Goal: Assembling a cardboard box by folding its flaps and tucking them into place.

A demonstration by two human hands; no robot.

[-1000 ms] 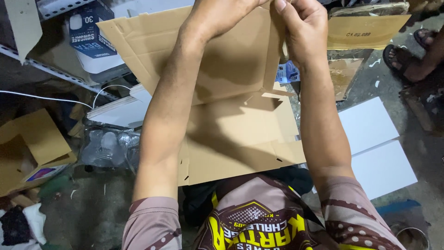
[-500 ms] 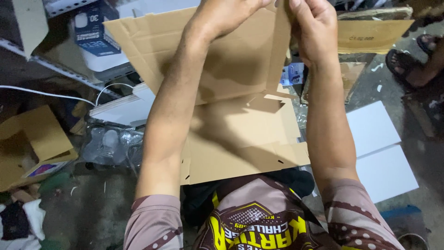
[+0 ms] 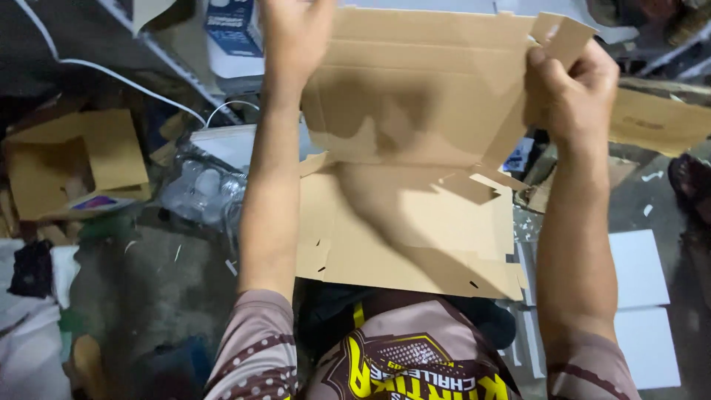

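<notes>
A flat die-cut brown cardboard box blank point(image 3: 415, 222) lies over my lap, its far half bent upward. My left hand point(image 3: 296, 33) holds the raised panel at its upper left, the fingertips partly cut off by the top edge of the view. My right hand point(image 3: 574, 89) grips the upper right corner flap of the same blank, fingers curled around the folded side tab.
White flat sheets point(image 3: 641, 296) lie on the floor at right. Another cardboard piece point(image 3: 659, 118) is behind my right hand. At left sit a folded brown carton point(image 3: 74, 163), clear plastic packaging point(image 3: 196, 192), a white cable point(image 3: 118, 74) and a blue-and-white box point(image 3: 233, 22).
My hands have spread apart, the left to the upper left and the right to the right corner. The blank's far panel is now opened wider and seen closer.
</notes>
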